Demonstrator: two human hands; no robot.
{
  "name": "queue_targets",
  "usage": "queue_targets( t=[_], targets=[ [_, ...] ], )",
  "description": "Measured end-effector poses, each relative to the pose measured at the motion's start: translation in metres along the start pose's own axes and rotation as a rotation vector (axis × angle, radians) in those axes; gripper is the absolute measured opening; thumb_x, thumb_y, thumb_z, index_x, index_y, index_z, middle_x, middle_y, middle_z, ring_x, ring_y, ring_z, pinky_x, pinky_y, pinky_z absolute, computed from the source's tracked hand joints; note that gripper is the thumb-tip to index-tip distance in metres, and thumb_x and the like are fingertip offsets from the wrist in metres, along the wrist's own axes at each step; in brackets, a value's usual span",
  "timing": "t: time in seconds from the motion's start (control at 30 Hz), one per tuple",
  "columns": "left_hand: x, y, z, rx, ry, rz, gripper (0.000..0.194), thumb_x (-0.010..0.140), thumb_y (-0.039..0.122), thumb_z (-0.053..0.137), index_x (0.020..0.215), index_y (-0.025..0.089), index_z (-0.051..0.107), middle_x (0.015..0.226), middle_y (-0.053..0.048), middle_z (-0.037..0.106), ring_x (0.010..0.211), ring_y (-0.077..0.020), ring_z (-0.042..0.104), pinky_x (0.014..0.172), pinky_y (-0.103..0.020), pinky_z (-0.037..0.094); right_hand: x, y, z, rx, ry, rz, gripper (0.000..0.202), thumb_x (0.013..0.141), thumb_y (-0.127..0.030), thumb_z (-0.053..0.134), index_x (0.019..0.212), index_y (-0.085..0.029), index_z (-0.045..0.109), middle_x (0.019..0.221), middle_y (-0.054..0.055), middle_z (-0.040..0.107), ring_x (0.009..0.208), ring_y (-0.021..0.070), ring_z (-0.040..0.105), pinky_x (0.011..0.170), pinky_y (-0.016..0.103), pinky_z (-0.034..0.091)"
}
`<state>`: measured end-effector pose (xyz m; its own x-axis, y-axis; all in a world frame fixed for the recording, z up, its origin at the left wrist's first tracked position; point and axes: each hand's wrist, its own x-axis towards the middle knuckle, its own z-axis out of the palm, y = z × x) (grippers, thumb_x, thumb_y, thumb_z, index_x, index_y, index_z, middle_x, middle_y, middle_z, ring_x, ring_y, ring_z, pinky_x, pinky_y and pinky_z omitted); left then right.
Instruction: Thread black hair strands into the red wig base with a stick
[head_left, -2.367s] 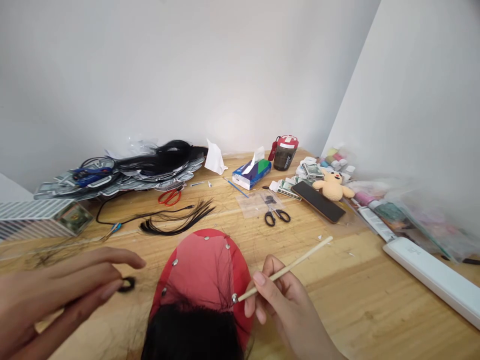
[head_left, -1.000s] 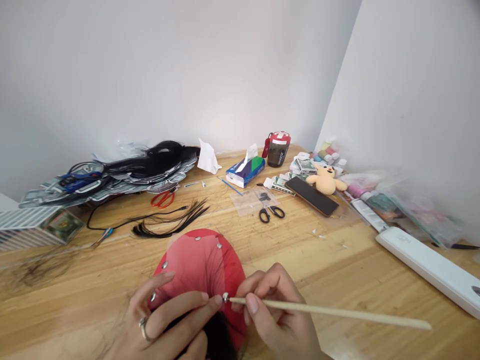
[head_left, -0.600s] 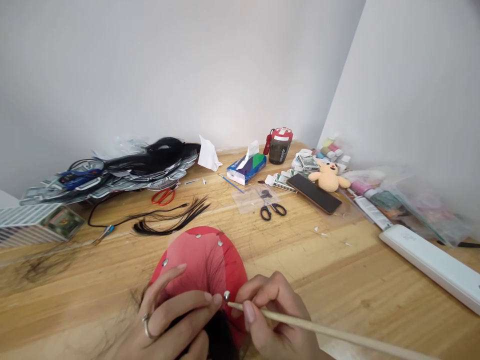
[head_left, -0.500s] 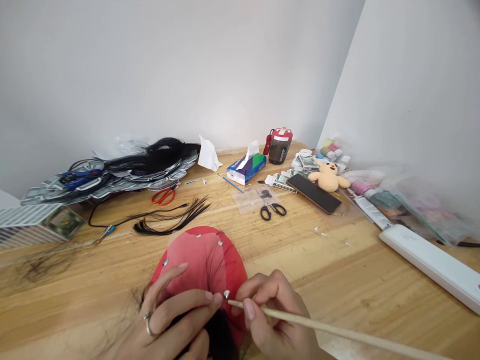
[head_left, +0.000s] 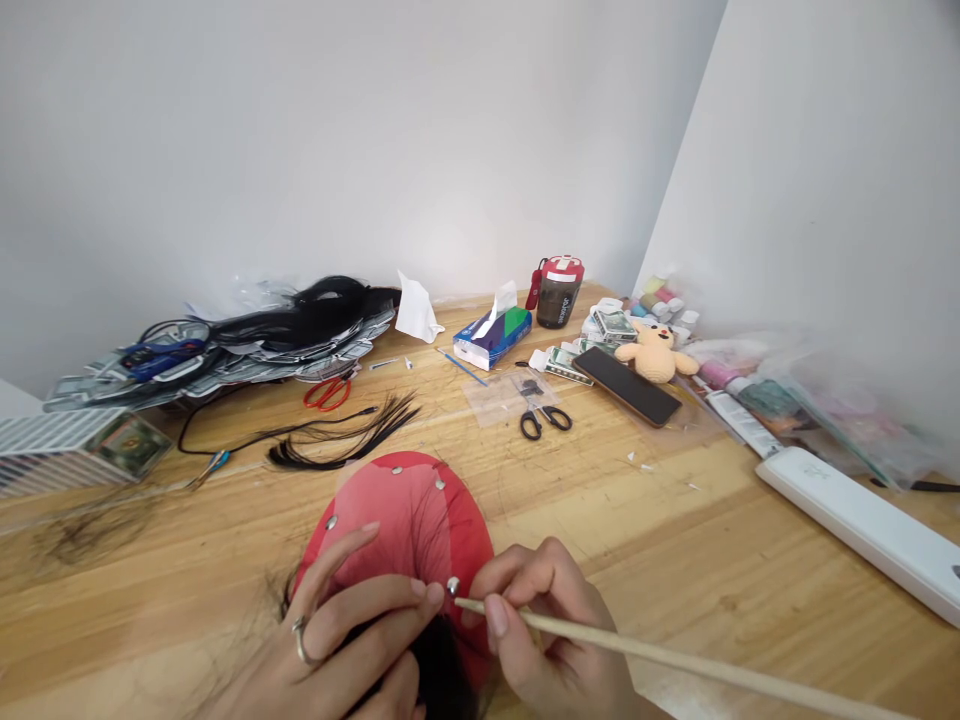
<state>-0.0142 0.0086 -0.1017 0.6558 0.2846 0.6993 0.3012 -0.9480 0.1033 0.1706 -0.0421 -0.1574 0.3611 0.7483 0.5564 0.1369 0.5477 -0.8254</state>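
A rounded red cushion (head_left: 390, 500) studded with several silver pins stands at the front. Dark hair (head_left: 439, 665) lies on its near side, and fine strands cross the red fabric. My left hand (head_left: 352, 625), wearing a ring, rests over the cushion; its thumb and middle finger pinch fine strands of hair beside a silver pin (head_left: 453, 585), while the index finger is raised. From the right, my right hand (head_left: 551, 625) grips a thin wooden stick (head_left: 645, 650) between thumb and fingers. The stick's narrow end is close to that pin; whether they touch I cannot tell.
Behind the cushion lie a bundle of black hair (head_left: 352, 445), red-handled scissors (head_left: 327, 394) and black scissors (head_left: 546, 420). Farther back are a tissue pack (head_left: 491, 340), a cup (head_left: 559, 292), a phone (head_left: 626, 387) and a plush toy (head_left: 655, 353). A white bar-shaped device (head_left: 855, 530) lies right.
Almost nothing differs. The view has shifted very slightly; both hands keep the same grip at the same pin.
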Motion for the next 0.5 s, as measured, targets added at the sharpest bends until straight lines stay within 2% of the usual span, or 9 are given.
queue_targets(
  t=[0.17,0.37,0.5],
  targets=[
    [-0.003,-0.001,-0.002,-0.001,-0.004,0.026,0.034,0.112,0.022,0.053,0.085,0.018,0.073,0.093,0.001,0.084,0.114,-0.0121,0.065,0.132,-0.040,0.028,0.004,-0.010,-0.006,-0.049,-0.096,-0.034,0.021,0.092,-0.011,0.064,0.089,-0.029,0.054,0.075,-0.001,0.074,0.058,0.0141,0.071,0.055,0.021,0.056],
    [-0.004,-0.002,-0.003,-0.030,-0.019,0.021,0.033,0.112,0.019,0.053,0.086,0.018,0.073,0.095,0.001,0.084,0.116,-0.0127,0.065,0.133,-0.042,0.027,0.005,-0.012,-0.009,-0.049,-0.152,-0.018,0.026,0.093,-0.006,0.062,0.094,-0.030,0.053,0.081,-0.001,0.077,0.065,0.0158,0.076,0.060,0.022,0.061],
    [-0.002,-0.002,-0.002,-0.008,-0.032,0.022,0.034,0.113,0.021,0.051,0.086,0.018,0.072,0.097,0.001,0.084,0.117,-0.0120,0.064,0.133,-0.039,0.026,0.006,-0.011,-0.005,-0.122,-0.043,-0.116,0.023,0.089,-0.008,0.062,0.088,-0.029,0.053,0.071,-0.002,0.074,0.056,0.0148,0.073,0.053,0.020,0.059]
  ],
)
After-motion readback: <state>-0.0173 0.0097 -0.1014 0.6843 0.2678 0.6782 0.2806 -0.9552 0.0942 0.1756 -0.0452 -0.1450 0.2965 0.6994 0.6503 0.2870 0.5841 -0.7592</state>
